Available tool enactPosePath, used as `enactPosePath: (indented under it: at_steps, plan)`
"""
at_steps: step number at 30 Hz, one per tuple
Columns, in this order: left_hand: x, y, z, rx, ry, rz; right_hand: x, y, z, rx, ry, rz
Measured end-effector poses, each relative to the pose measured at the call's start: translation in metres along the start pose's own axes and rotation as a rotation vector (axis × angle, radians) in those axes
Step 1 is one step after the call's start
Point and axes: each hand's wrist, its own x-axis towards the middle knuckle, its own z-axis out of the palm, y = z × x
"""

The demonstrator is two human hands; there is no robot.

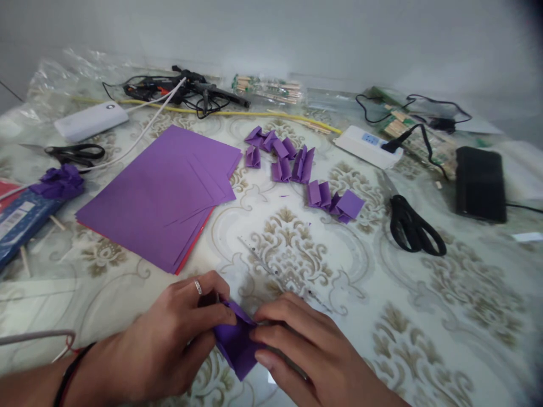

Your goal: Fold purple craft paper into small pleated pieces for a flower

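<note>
Between my two hands, close to the front of the table, is a partly folded piece of purple paper (237,349). My left hand (182,333), with a ring on one finger, pinches its upper left edge. The fingers of my right hand (301,345) close on its right side, the thumb at the lower right edge. Beyond my hands lies a group of several small folded purple paper pieces (280,169). A stack of flat purple sheets (156,195), with red sheets showing underneath, rests to the left.
Black-handled scissors (413,226) lie at right, beside a black phone-like device (481,183). A power strip (368,146) with a yellow cord, a white power bank (91,120), tangled black gear (186,90) and bagged wooden sticks (267,89) line the back. More scissors (76,152) lie left.
</note>
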Motion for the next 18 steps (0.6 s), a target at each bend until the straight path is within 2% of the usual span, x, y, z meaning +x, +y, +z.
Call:
enactPosePath:
  at_steps: [9,18]
  plan:
    - [0.0004,-0.0007,0.0018,0.03,-0.006,0.009,0.0002,0.0014,0.002,-0.048,0.046,-0.038]
    - [0.0,0.0027,0.0007,0.04,-0.023,0.015,0.0011,-0.0006,-0.0015,-0.048,0.019,-0.022]
